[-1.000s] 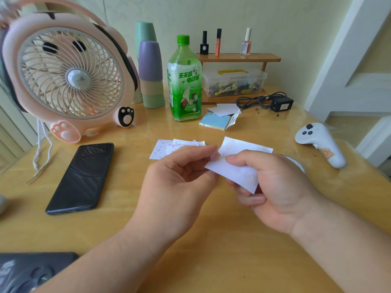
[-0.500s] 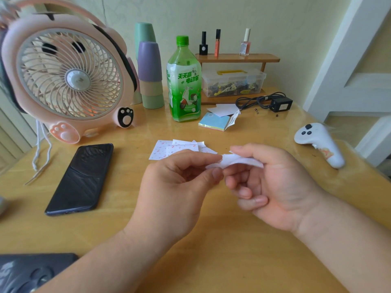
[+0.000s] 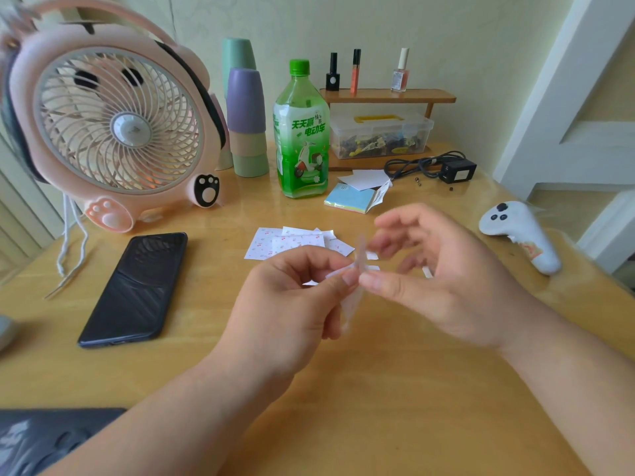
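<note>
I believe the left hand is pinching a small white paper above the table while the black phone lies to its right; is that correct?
Not quite. The head view shows the black phone lying to the left of the left hand, not to its right. That hand does pinch the white paper above the table.

Bare forearms [image 3: 171,417], bare hands (left hand [image 3: 285,300], right hand [image 3: 446,280])

Wooden table [image 3: 378,424]: pink fan [image 3: 117,121] at 10 o'clock, phone [image 3: 134,290] at 9, green bottle [image 3: 302,139] at 12 (stacked cups [image 3: 247,125] beside), patterned slips [image 3: 288,243] centre, controller [image 3: 519,235] at 2.
</note>
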The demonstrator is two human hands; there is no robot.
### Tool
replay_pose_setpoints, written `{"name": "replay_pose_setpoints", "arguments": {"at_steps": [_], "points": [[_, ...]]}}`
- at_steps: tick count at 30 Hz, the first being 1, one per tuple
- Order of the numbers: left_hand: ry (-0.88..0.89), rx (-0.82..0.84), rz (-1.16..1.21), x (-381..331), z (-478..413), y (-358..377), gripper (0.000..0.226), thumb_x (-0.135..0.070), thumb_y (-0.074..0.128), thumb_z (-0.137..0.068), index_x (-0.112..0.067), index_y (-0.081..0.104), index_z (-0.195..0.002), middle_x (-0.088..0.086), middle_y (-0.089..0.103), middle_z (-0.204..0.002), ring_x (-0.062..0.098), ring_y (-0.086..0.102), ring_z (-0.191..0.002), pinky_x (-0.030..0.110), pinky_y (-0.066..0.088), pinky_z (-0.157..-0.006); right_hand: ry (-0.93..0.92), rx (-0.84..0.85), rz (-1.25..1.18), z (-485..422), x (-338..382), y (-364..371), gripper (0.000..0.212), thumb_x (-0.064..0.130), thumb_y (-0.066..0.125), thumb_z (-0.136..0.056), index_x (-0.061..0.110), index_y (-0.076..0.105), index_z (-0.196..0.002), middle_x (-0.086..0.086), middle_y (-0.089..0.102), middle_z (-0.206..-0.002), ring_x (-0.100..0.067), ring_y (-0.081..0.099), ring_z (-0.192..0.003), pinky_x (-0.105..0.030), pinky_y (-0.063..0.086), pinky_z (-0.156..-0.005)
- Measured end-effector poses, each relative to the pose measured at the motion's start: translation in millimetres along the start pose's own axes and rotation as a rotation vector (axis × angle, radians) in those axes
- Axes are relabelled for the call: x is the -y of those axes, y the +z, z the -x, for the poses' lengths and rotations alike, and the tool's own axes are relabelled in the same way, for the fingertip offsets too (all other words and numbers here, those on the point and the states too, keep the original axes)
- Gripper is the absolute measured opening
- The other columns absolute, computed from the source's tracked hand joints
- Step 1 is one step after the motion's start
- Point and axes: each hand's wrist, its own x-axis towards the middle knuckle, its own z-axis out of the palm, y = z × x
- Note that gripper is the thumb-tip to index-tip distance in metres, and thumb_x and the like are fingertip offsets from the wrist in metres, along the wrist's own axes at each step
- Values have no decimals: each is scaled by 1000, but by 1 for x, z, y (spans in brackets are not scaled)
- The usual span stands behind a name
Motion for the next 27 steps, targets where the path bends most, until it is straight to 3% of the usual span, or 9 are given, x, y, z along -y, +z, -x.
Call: {"name": "replay_pose_setpoints", "arguments": {"at_steps": [3,7,11,15,19,22,25,27], "points": [[-21,41,103,-1,-1,0,9,-15,76,-82,-8,71,-80,5,51,-58,15,36,-37,21,32,-43,107,128,-258,-2,-5,5,62,25,86,-66,22,58,-121,-2,74,-98,-15,67,-92,-32,52,-82],[-67,109,226,-3,-3,-3,8,-17,73,-76,-11,70,-79,2,50,-59,13,31,-36,21,28,-43,118,25,-240,-5,-8,6,78,42,86,-57,30,57,-127,8,68,-121,-7,61,-117,-34,51,-93],[-74,117,248,-1,-3,-2,14,-15,75,-72,-14,77,-86,5,47,-61,13,31,-37,22,30,-43,189,156,-462,-5,-3,0,36,10,81,-69,6,68,-103,-22,73,-98,-26,70,-93,-37,55,-84],[-78,104,206,0,-2,-2,28,-9,77,-76,-17,79,-103,2,50,-59,15,35,-39,21,34,-45,280,247,-546,-4,-3,-4,33,9,74,-76,0,70,-107,-23,74,-104,-36,73,-97,-39,59,-79],[22,2,-110,-3,-2,-3,37,-9,77,-87,-32,71,-115,-5,69,-73,17,50,-40,17,39,-45,278,268,-463,-6,-6,-6,31,12,72,-78,0,75,-106,-22,75,-107,-35,72,-102,-41,56,-88],[12,-20,-253,-4,-2,-3,53,-14,81,-85,-42,59,-125,-10,76,-82,18,61,-47,18,41,-45,225,222,-347,-6,-6,-7,21,16,72,-76,6,77,-93,-13,78,-94,-23,73,-86,-32,56,-77],[-63,-13,-267,-5,-3,-3,64,-13,81,-85,-40,51,-135,-12,78,-89,18,65,-50,18,39,-43,10,111,42,-4,-7,-11,13,26,72,-78,13,70,-74,-2,68,-71,-15,58,-64,-28,47,-59],[-68,3,-308,-7,-2,-3,68,-14,81,-85,-41,48,-138,-16,78,-91,18,67,-50,18,40,-43,-81,80,238,-2,-8,-10,10,31,72,-79,23,69,-74,5,64,-74,-18,55,-66,-36,46,-63]]}}
